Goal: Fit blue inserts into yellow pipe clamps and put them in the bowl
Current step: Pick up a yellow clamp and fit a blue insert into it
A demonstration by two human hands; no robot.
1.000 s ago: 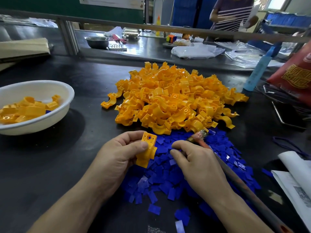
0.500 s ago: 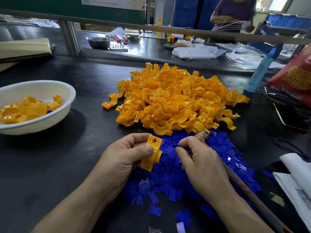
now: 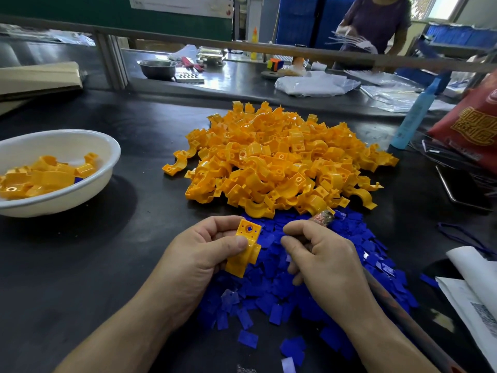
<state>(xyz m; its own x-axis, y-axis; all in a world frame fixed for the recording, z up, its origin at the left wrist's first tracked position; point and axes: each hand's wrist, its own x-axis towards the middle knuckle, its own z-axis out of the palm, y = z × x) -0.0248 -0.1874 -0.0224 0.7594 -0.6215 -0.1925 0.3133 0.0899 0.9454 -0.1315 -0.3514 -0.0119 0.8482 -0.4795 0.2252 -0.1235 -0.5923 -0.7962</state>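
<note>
My left hand point(image 3: 199, 259) grips a yellow pipe clamp point(image 3: 245, 246) between thumb and fingers, its square flange with a hole facing up. My right hand point(image 3: 320, 254) is curled just right of it, fingers closed around a stick-like tool point(image 3: 324, 217) whose tip pokes out above the knuckles; whether it also pinches an insert is hidden. Both hands hover over the pile of blue inserts point(image 3: 282, 292). Behind lies a big heap of yellow clamps point(image 3: 282, 162). The white bowl point(image 3: 88, 138) at left holds several clamps.
A light-blue bottle point(image 3: 414, 114) and a red bag point(image 3: 473, 122) stand at the right, papers point(image 3: 473, 289) at the near right. A rail point(image 3: 242, 48) divides off a back bench with a metal bowl point(image 3: 157, 68); a person point(image 3: 376, 22) stands there.
My left hand has lifted the clamp slightly and turned its flange up. My right hand has risen from the blue inserts and drawn closer to the clamp.
</note>
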